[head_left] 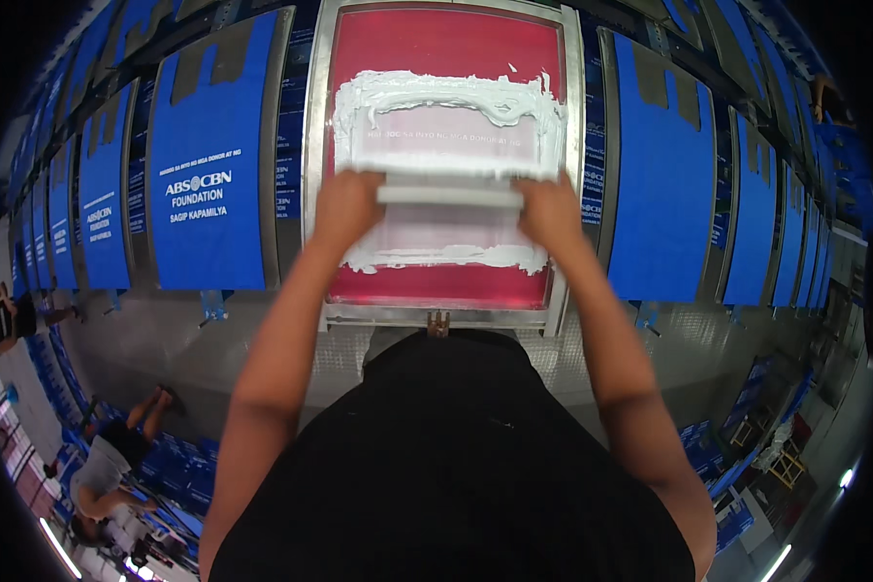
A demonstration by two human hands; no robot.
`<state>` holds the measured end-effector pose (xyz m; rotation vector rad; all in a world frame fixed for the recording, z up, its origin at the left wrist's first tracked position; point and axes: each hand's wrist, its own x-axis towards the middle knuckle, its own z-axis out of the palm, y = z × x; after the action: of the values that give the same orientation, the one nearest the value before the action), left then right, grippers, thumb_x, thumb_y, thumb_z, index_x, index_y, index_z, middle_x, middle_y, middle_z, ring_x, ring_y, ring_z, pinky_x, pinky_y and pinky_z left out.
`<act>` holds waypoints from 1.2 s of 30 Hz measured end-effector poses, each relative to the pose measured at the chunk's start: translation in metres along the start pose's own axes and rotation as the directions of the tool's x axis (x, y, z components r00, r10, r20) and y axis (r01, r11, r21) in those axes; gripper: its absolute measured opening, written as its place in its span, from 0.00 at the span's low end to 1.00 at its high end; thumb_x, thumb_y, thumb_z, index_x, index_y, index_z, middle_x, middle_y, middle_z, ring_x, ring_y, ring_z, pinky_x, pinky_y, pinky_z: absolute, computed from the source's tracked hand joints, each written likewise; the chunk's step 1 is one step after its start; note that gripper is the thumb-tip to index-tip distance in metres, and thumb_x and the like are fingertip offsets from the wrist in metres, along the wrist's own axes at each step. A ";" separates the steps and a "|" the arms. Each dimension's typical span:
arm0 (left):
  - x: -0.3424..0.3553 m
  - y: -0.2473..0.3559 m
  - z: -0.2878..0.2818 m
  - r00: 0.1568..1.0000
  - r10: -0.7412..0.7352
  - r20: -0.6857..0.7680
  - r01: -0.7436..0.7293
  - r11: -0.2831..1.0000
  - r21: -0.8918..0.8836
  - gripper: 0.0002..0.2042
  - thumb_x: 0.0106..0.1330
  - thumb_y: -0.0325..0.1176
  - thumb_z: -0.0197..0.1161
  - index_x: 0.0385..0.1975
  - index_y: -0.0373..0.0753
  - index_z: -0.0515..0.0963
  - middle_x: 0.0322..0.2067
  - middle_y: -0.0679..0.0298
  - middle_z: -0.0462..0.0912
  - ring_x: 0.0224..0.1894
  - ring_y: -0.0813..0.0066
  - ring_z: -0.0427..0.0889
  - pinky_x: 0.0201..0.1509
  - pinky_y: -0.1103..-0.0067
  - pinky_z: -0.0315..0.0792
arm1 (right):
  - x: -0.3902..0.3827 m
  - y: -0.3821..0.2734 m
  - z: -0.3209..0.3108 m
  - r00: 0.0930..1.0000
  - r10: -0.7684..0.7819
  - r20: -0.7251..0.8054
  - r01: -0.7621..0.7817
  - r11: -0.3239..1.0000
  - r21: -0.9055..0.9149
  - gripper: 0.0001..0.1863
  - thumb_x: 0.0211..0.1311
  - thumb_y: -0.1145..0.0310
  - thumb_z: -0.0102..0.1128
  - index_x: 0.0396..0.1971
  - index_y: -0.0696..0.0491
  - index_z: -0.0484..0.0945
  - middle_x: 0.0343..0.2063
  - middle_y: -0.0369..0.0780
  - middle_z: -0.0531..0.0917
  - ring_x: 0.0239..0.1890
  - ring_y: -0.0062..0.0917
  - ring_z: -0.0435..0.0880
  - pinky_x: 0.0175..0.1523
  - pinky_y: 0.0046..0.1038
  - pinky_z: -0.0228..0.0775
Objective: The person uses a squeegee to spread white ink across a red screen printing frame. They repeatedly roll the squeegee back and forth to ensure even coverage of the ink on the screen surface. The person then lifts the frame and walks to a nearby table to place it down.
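Both my hands grip a squeegee [452, 197] by its two ends, my left hand [349, 207] closed on its left end and my right hand [548, 209] on its right. The squeegee is blurred by motion and lies across the middle of a screen-printing frame [320, 58]. The frame has a metal rim and a red mesh [446, 44] with a paler rectangle in the middle. Thick white ink [407, 92] rings that paler area, heaped along the far edge and sides, thinner along the near edge. My fingertips are partly hidden behind the squeegee.
Blue printed bag panels [209, 242] lie on grey boards in rows to the left and right [660, 213]. Metal hinge clamps [438, 323] sit at the frame's near edge. Other people [107, 475] are at the lower left and far left. A grey floor [184, 339] runs behind the boards.
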<state>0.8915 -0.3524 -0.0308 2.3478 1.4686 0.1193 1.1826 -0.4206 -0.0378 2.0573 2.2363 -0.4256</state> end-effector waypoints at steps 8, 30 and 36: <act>0.051 -0.016 -0.039 0.997 -0.030 0.073 0.026 0.998 0.055 0.18 0.53 0.48 0.69 0.38 0.43 0.82 0.32 0.54 0.84 0.36 0.58 0.83 0.41 0.67 0.76 | 0.049 -0.007 -0.079 0.977 0.097 0.191 -0.099 0.995 -0.002 0.22 0.43 0.71 0.59 0.45 0.44 0.80 0.34 0.41 0.85 0.39 0.36 0.84 0.54 0.37 0.70; 0.043 -0.002 -0.079 0.997 -0.026 0.069 0.022 0.998 0.063 0.17 0.52 0.46 0.68 0.38 0.44 0.82 0.29 0.55 0.84 0.34 0.58 0.83 0.39 0.66 0.76 | 0.045 -0.002 -0.114 0.990 0.041 0.132 -0.033 0.997 -0.065 0.26 0.42 0.72 0.56 0.47 0.41 0.81 0.35 0.42 0.85 0.41 0.35 0.83 0.44 0.37 0.76; -0.119 0.016 0.016 0.980 0.128 -0.155 -0.149 0.981 -0.128 0.16 0.40 0.19 0.62 0.32 0.38 0.77 0.31 0.58 0.80 0.35 0.58 0.77 0.41 0.65 0.72 | -0.106 -0.042 -0.012 0.998 -0.038 0.041 0.034 0.995 0.096 0.20 0.36 0.79 0.58 0.37 0.50 0.80 0.31 0.42 0.83 0.37 0.34 0.81 0.67 0.50 0.52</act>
<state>0.8548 -0.4678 -0.0254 2.3678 1.3121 0.4246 1.1532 -0.5231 0.0054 2.0331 2.2739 -0.5843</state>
